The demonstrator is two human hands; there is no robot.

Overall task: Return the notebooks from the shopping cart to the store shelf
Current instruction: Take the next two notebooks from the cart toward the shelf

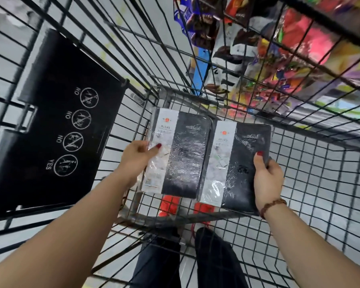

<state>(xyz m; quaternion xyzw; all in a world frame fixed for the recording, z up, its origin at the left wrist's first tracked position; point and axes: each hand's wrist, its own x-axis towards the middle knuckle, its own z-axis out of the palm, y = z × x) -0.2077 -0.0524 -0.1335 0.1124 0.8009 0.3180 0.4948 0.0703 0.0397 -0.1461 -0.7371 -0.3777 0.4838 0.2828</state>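
Two black notebooks in clear plastic wrap, each with a white label strip, lie side by side inside the wire shopping cart [312, 175]. My left hand [136, 157] pinches the left edge of the left notebook [179, 154], thumb on top of its white strip. My right hand [267, 179] grips the right edge of the right notebook [237, 167], thumb on its black cover. Both notebooks sit just above the cart's mesh floor; whether they touch it I cannot tell.
A black fold-down child seat flap [56, 121] with white NO/YES pictograms fills the cart's left side. Beyond the cart's far wall, colourful snack packs [283, 50] hang on a rack. My legs and red shoes [168, 204] show below through the mesh.
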